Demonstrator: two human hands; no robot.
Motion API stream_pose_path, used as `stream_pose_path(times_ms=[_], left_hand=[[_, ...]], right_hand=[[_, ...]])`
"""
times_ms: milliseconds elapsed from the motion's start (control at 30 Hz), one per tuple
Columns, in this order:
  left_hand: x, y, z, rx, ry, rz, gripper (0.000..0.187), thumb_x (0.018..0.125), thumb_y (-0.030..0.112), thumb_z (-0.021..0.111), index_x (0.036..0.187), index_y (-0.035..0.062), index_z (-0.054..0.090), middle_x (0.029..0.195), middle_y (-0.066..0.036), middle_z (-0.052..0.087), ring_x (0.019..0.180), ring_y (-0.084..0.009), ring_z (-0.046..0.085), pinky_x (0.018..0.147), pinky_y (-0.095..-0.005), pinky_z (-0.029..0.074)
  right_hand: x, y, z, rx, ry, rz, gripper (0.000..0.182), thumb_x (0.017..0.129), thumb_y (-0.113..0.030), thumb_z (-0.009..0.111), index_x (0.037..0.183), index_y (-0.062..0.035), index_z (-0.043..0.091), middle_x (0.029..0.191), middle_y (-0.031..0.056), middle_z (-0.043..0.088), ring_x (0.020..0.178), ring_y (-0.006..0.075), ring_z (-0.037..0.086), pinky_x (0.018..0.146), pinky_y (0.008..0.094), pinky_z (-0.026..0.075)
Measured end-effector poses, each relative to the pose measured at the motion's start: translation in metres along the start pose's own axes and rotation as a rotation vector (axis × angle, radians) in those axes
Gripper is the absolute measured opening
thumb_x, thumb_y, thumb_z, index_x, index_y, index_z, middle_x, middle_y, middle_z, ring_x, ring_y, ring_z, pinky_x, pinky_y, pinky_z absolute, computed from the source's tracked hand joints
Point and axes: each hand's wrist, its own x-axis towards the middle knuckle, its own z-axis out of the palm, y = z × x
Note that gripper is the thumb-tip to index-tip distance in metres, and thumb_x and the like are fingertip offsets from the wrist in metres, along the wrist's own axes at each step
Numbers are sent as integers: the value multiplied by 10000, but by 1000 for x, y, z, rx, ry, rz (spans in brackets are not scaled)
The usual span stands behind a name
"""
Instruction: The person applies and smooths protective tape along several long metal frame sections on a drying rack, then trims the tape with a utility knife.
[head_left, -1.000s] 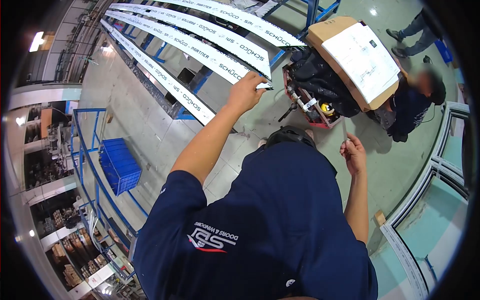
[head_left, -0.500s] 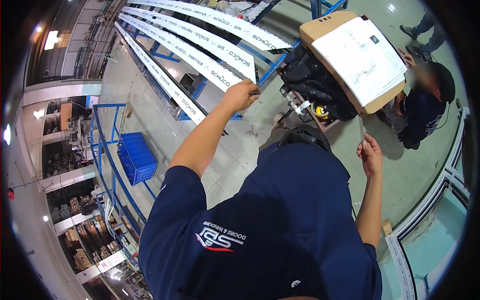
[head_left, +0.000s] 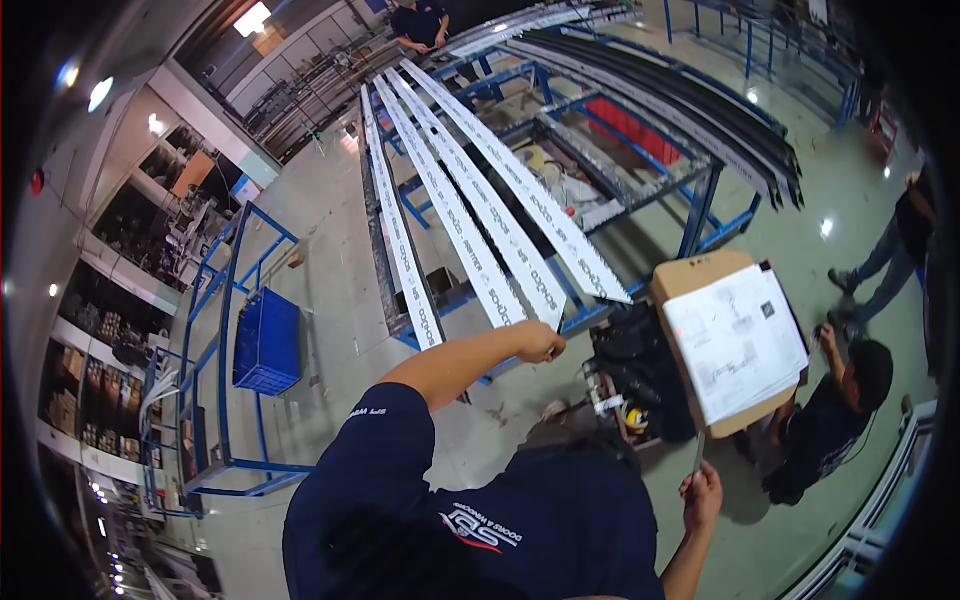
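"Where do the four long white profiles (head_left: 540, 207) lie?"

"Side by side along the blue rack (head_left: 588, 318), with their near ends at its near edge, towards you."

"And the hands?"

"Your left hand (head_left: 540, 343) is curled, knuckles bent, by that near edge, right beside the ends of the middle profiles; I cannot tell whether it pinches one. Your right hand (head_left: 702, 495) pinches a thin strip (head_left: 699, 452) between thumb and fingers, pointing at the near edge of the brown board (head_left: 677, 292)."

"What is on the board?"

"White papers (head_left: 738, 340); a dark bundle (head_left: 638, 370) sits beside its left edge."
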Motion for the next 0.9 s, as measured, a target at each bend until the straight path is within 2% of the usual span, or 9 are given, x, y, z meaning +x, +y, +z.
stream_pose_path(times_ms=[200,400,467,633,867,900], left_hand=[[6,-6,-5,-53,-73,91,107,835,215,661,912,152,622,817,-107,661,806,-329,640,682,-462,481],[9,-8,-7,0,-109,105,152,862,267,657,958,159,611,832,-123,656,806,-349,637,680,-473,477],[6,-1,-12,87,-140,59,176,874,312,653,953,157,623,842,-114,660,824,-327,643,680,-461,480],[11,-3,-8,186,-173,93,139,878,249,590,939,127,616,852,-144,657,832,-356,643,677,-471,484],[-11,12,-21,220,-161,100,207,926,302,542,1011,118,584,868,-177,654,835,-396,642,692,-500,491],[-13,9,-15,206,-123,50,218,930,313,540,1014,115,578,870,-177,654,838,-395,642,689,-497,490]], right_hand=[[1,-12,8,-2,28,30,265,922,-37,570,1186,-25,555,744,74,629,581,159,603,516,251,470],[7,-25,9,-11,37,31,261,921,-36,566,1180,-13,561,749,82,640,586,164,614,524,251,481],[5,-28,9,-12,45,27,260,921,-36,565,1179,-11,563,752,84,643,588,165,617,526,250,481],[8,-28,5,-20,34,32,260,920,-39,571,1178,-10,571,759,92,658,591,170,633,517,252,483],[1,-25,1,2,42,44,287,910,-71,603,1191,-35,558,788,88,663,619,178,636,552,266,495],[0,-26,0,9,29,47,286,912,-78,608,1190,-33,557,796,93,663,628,182,638,558,268,497]])
